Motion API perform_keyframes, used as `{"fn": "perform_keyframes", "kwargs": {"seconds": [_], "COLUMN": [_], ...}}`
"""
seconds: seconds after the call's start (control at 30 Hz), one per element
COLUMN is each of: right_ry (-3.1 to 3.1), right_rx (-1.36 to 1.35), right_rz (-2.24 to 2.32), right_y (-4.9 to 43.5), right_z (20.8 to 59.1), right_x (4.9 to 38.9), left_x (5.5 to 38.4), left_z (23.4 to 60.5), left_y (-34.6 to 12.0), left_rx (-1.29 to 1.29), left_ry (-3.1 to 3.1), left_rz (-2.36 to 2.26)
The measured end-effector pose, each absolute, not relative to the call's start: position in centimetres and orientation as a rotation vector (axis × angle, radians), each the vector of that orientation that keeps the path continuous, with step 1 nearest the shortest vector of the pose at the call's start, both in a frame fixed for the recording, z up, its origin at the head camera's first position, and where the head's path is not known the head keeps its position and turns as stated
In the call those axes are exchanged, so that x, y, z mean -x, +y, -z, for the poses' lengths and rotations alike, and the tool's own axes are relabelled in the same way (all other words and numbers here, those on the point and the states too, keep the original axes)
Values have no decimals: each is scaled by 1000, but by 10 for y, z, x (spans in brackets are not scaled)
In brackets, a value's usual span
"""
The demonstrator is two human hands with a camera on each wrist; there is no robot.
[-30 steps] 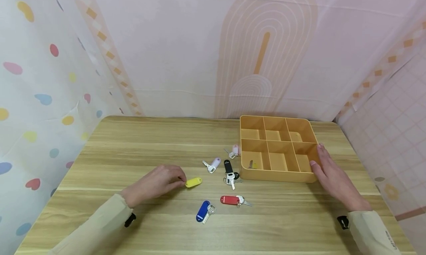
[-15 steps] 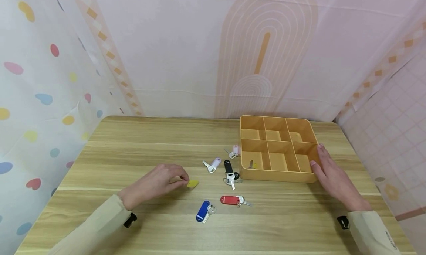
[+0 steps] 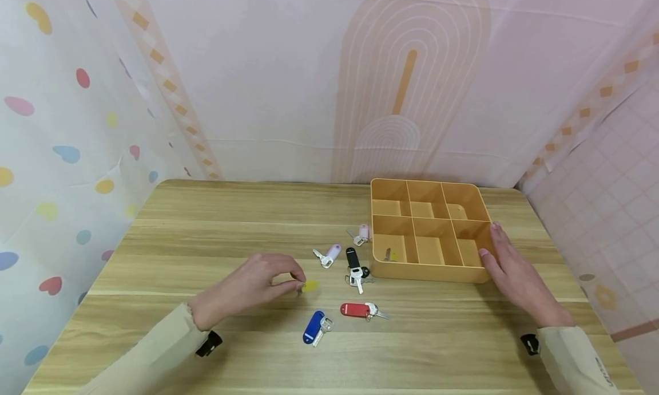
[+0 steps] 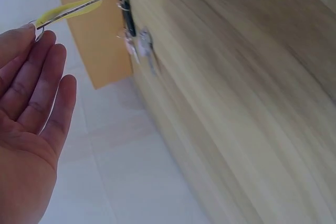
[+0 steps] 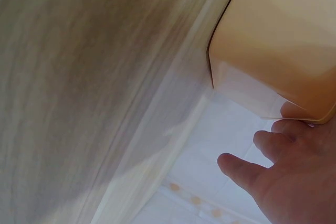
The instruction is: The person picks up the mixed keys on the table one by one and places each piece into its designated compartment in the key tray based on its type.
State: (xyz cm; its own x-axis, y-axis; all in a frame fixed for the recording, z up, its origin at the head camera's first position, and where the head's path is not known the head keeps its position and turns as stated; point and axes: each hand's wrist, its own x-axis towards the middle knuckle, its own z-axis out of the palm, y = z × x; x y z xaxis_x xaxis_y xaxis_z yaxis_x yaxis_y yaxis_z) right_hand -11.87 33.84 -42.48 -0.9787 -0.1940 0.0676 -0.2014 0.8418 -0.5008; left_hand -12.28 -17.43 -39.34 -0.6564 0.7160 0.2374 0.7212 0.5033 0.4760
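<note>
In the head view my left hand pinches a yellow key tag just above the table. The left wrist view has the tag edge-on with its metal key and ring, between thumb and fingertips; the other fingers lie loosely extended. My right hand holds the right wall of an orange divided box, thumb over the rim and fingers along the outside. Right of the left hand lie tagged keys: a blue tag, a red tag, a black tag, a lilac tag and a pink tag.
A key with a bit of yellow lies in the box's front left compartment. The wooden table ends at the back against a patterned cloth. Similar cloth hangs at both sides.
My left hand has lifted the yellow key tag and moved it a little to the right, turning it edge-on. The right hand and the box have stayed put.
</note>
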Motion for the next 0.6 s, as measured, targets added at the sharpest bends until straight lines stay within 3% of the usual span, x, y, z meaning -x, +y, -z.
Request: {"fn": "perform_keyframes", "kwargs": {"seconds": [0.6], "right_ry": [-2986], "right_rx": [-325], "right_rz": [-824], "right_y": [338], "right_z": [425], "right_x": [117], "left_x": [117], "left_z": [372], "left_y": [-143], "left_rx": [1256], "left_ry": [-2608], "left_rz": [1051]}}
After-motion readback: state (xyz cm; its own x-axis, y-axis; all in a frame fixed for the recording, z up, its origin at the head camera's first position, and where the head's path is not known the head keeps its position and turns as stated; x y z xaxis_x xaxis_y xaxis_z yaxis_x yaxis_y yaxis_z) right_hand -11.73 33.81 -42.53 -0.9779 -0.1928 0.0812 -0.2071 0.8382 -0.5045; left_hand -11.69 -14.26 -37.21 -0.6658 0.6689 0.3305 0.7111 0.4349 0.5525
